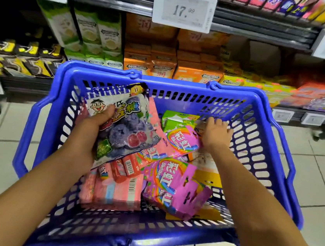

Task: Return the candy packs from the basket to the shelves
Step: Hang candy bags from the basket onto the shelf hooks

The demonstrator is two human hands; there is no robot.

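Still early, by the look of it. Left hand grips a blueberry gummy bag with thumb across its face, raised above the blue basket; bag's long axis runs tilted, top edge toward the shelves. Beneath: pink packs, then two Skittles pouches, lying slantwise. Right hand reaches into the far right corner, fingers curled down onto packs there; whether it grasps one, cannot tell. Most packs remain to shelve.
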